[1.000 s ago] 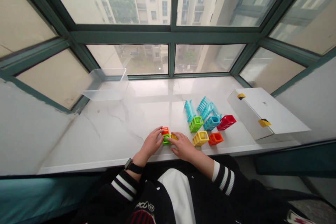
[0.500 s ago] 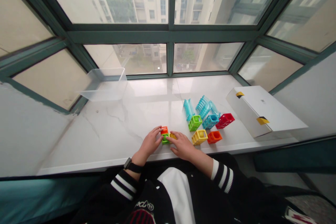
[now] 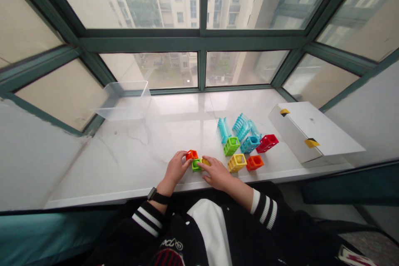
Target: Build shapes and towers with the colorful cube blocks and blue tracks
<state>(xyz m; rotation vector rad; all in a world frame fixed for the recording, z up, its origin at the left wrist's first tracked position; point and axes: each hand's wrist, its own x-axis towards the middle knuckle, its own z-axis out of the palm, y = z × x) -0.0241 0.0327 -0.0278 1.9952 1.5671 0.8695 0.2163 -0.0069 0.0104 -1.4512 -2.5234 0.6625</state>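
Note:
My left hand point(image 3: 176, 169) grips a small orange toy block point(image 3: 192, 154) between thumb and fingers. The block sits askew just behind a green block point(image 3: 196, 166); whether they touch I cannot tell. My right hand point(image 3: 217, 172) has its fingers on the green block and on a yellow block point(image 3: 205, 161) at its right, which the fingers partly hide. To the right of that hand stand a taller yellow block point(image 3: 237, 163) and an orange hollow block point(image 3: 254, 163). Behind these are a green block point(image 3: 231, 146), a blue one point(image 3: 249, 144) and a red one point(image 3: 267, 143).
Clear blue slotted track pieces point(image 3: 241, 126) lie behind the blocks. A white box point(image 3: 314, 131) with yellow-black tabs stands at the right. A transparent bin point(image 3: 124, 112) stands at the back left, against the window frame point(image 3: 199, 43). The white marble sill point(image 3: 131, 178) ends close to my body.
My left hand has shifted slightly left, and the orange block has moved left and turned relative to the green one. My right hand has stayed nearly still.

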